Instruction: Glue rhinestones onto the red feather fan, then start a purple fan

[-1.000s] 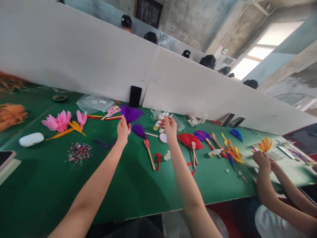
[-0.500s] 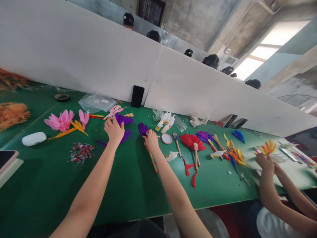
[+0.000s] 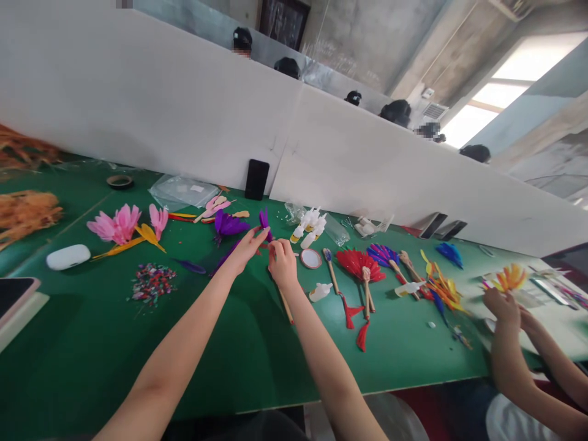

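Note:
My left hand is closed, its fingertips pinching a purple feather that points upward. Right beside it, my right hand is closed around the upper part of a wooden stick; the stick's lower end slants down toward me under my wrist. My fingers hide the stick's top and whatever is fixed there. Left of my hands lies a bunch of purple feathers, with a loose dark purple feather nearer to me. A round white lid lies just right of my right hand.
Small glue bottles stand behind; another bottle lies closer. Red feather fans lie to the right, pink feathers and a sequin heap to the left. A phone leans on the partition. Another person's hands hold yellow-orange feathers.
My left hand has moved right from the purple bunch to beside my right hand, bringing a purple feather. My right hand stays at the stick in nearly the same spot.

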Demonstrator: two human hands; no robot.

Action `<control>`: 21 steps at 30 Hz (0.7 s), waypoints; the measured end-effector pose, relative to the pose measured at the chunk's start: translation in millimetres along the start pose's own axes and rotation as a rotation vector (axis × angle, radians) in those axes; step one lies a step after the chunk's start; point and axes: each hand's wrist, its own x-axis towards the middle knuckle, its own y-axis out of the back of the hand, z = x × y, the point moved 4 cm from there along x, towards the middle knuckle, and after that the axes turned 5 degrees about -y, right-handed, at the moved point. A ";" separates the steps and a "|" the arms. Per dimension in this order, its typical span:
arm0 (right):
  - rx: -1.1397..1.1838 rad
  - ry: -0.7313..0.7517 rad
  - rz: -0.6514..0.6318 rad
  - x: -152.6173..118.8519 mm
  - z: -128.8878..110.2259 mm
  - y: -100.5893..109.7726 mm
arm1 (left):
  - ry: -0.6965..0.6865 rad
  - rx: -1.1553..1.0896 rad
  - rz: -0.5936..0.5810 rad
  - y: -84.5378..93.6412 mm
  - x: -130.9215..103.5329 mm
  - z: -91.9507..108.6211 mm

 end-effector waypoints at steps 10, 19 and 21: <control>0.091 -0.038 0.145 -20.2 -22.0 34.3 | 0.019 -0.379 -0.154 -7.4 -8.7 19.5; 0.379 -0.471 -0.262 -19.2 -0.7 6.6 | 0.028 -0.241 -0.207 -15.0 -16.5 32.8; 0.466 -0.496 -0.288 -16.9 -1.6 3.5 | 0.050 -0.160 -0.246 -13.1 -20.2 37.7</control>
